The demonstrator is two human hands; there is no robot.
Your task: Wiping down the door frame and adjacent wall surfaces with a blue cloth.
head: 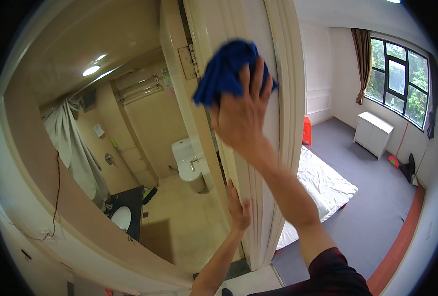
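My right hand [241, 114] presses a bunched blue cloth [224, 70] against the upper part of a cream door frame [254, 177] between two rooms. The cloth is slightly blurred and spreads out past my fingertips. Lower down, my left hand [238, 211] rests against the inner edge of the same frame, its thumb apart from its fingers and nothing held. Left of the cloth, a metal hinge [188, 62] joins the bathroom door [174, 48] to the frame.
Left lies a bathroom with a toilet [189, 166], a washbasin [121, 218] in a dark counter, and a grey shower curtain [76, 148]. Right is a bedroom with a white-covered bed [326, 181], a white cabinet [373, 133] and a red stool [307, 131].
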